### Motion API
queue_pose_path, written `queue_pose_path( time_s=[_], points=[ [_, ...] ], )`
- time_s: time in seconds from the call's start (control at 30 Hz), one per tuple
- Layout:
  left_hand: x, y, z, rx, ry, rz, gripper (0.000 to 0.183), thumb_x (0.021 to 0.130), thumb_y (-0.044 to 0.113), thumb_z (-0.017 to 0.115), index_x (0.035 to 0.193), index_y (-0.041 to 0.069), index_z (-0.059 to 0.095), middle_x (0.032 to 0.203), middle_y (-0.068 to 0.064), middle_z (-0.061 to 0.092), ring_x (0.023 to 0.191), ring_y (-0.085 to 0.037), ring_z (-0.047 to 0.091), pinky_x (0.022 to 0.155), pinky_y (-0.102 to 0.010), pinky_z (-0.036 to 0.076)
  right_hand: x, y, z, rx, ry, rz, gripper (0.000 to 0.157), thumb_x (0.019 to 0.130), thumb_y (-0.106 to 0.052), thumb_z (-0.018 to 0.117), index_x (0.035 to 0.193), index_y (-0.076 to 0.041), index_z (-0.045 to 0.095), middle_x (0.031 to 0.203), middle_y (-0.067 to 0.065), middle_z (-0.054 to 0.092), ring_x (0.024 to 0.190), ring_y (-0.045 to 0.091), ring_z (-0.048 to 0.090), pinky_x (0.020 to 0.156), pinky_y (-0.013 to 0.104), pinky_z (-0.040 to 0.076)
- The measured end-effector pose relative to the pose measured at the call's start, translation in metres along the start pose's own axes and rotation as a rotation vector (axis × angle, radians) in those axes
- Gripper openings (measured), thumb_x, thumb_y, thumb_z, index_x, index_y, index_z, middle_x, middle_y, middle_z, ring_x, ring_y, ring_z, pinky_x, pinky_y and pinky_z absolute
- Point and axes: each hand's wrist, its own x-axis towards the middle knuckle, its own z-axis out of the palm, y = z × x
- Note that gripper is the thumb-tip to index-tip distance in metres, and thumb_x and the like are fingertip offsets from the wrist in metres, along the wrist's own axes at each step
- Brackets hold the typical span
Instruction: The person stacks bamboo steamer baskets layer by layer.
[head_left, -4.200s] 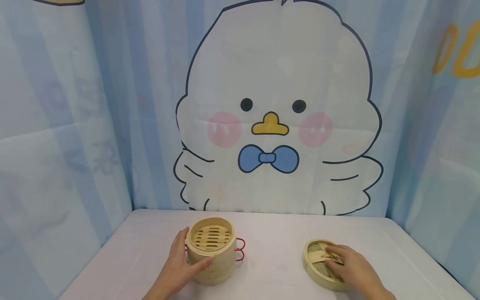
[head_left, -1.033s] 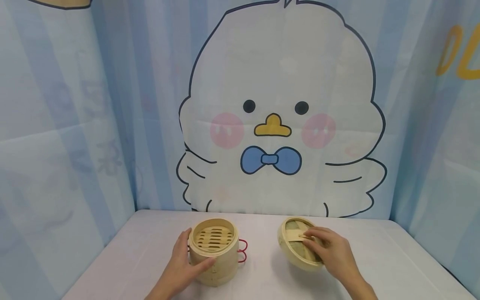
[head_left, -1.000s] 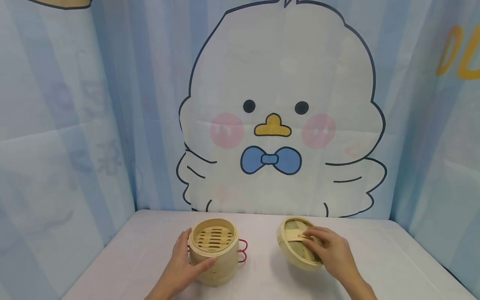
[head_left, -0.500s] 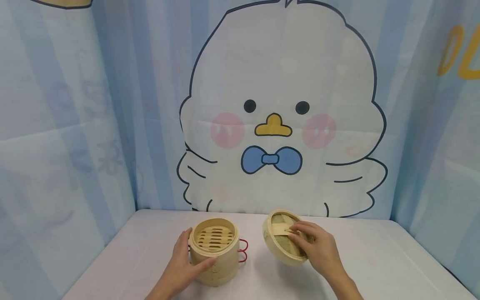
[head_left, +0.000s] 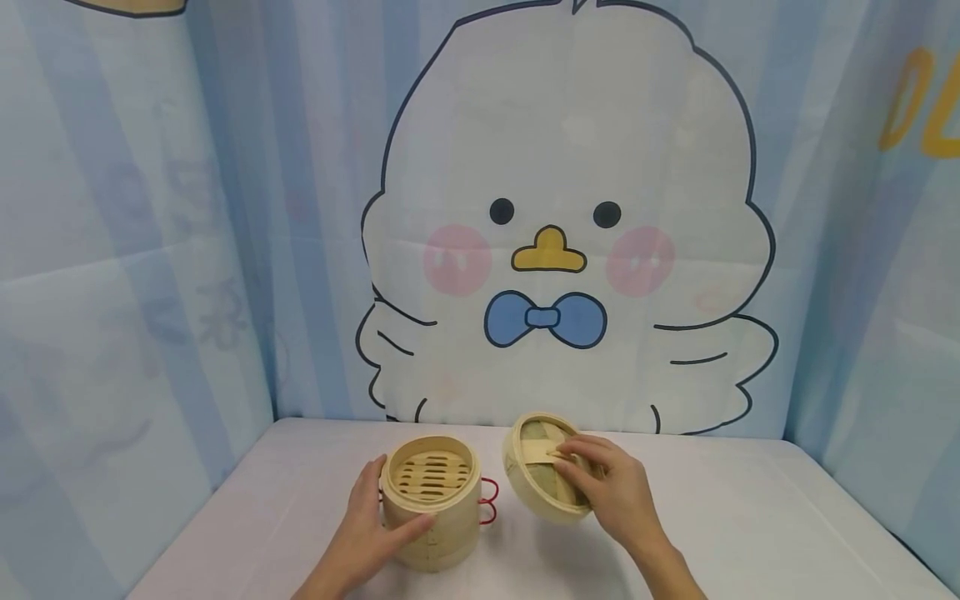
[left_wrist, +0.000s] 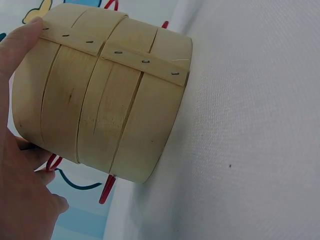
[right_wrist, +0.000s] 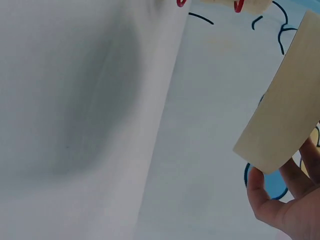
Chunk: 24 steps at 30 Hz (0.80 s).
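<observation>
Two stacked bamboo steamer baskets [head_left: 438,533] stand upright on the table, their slatted floor showing at the top and red loop handles at the sides. My left hand [head_left: 367,529] grips the stack from the left, thumb on the near wall and fingers around the far side. In the left wrist view the stapled wall of the stack [left_wrist: 100,95] fills the middle. My right hand [head_left: 611,483] pinches the small handle on top of a round bamboo steamer lid [head_left: 536,487]. The lid is tilted and raised off the table, just right of the stack and apart from it.
A white cloth covers the table [head_left: 262,500]. Behind it hangs a pale blue striped curtain [head_left: 315,250] with a large cartoon bird, and more curtain closes in both sides. The lid's shadow [right_wrist: 105,100] falls on the cloth.
My right hand has lifted the steamer lid from the table's right side and carried it left toward the stack, tilting it. My left hand has kept its grip on the baskets.
</observation>
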Motion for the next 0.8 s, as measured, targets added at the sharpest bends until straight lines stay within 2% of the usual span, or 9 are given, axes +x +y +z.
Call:
queue_pose_path(
  time_s=[0.3,0.8],
  points=[
    [-0.001,0.0,0.0,-0.001,0.004,0.014,0.116,0.066,0.063,0.072,0.145,0.002,0.015,0.148,-0.025,0.016,0.134,-0.044,0.019,0.1,-0.062,0.026,0.006,-0.012,0.014,0.071,-0.02,-0.002,0.017,0.075,-0.018,0.078,0.091,-0.02,0.073,0.102,-0.005,0.066,0.107,0.017,0.057,0.089,0.032,0.048],
    [0.001,-0.004,-0.001,-0.018,0.023,0.061,0.113,0.065,0.063,0.073,0.144,0.003,0.019,0.146,-0.022,0.023,0.132,-0.038,0.027,0.1,-0.058,0.031,0.017,-0.037,0.043,0.092,-0.061,-0.029,0.015,0.075,-0.021,0.079,0.089,-0.023,0.073,0.103,-0.007,0.065,0.108,0.017,0.057,0.09,0.034,0.048]
  ],
)
